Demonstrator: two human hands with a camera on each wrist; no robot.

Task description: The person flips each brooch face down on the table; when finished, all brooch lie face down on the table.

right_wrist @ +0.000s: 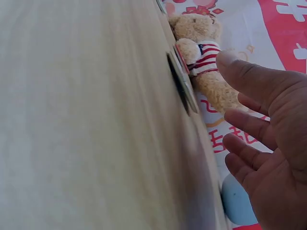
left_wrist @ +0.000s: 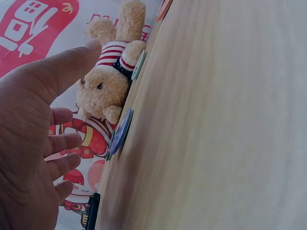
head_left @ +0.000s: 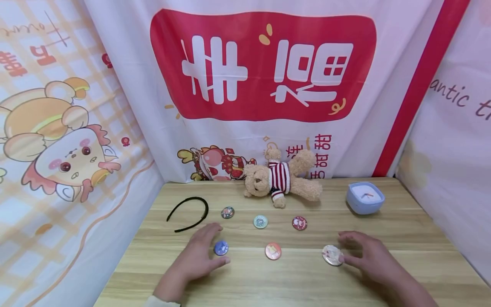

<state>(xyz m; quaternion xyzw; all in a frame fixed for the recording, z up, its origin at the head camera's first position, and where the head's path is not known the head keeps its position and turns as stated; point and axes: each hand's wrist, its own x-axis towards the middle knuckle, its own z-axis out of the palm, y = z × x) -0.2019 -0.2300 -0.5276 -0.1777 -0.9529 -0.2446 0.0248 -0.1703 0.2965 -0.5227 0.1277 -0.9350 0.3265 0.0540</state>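
My left hand point(head_left: 197, 252) is spread with thumb and fingers apart on either side of a blue round badge point(head_left: 220, 247). In the left wrist view that badge point(left_wrist: 122, 134) stands beyond the fingers, with nothing in the hand. On the right, my right hand point(head_left: 371, 256) is held out the same way, its thumb tip at the edge of a whitish badge point(head_left: 331, 255). The right wrist view shows relaxed fingers point(right_wrist: 252, 127) and the badge point(right_wrist: 184, 84) lying on the table outside the grasp. Between the hands lies an orange badge point(head_left: 273, 251).
Behind them lie a dark badge point(head_left: 227, 212), a mint green badge point(head_left: 260, 221) and a red badge point(head_left: 299, 223). A black headband point(head_left: 207, 209) is at the left. A teddy bear point(head_left: 280, 177) lies along the back edge, and a light blue clock point(head_left: 364, 199) stands back right on the wooden table point(head_left: 299, 283).
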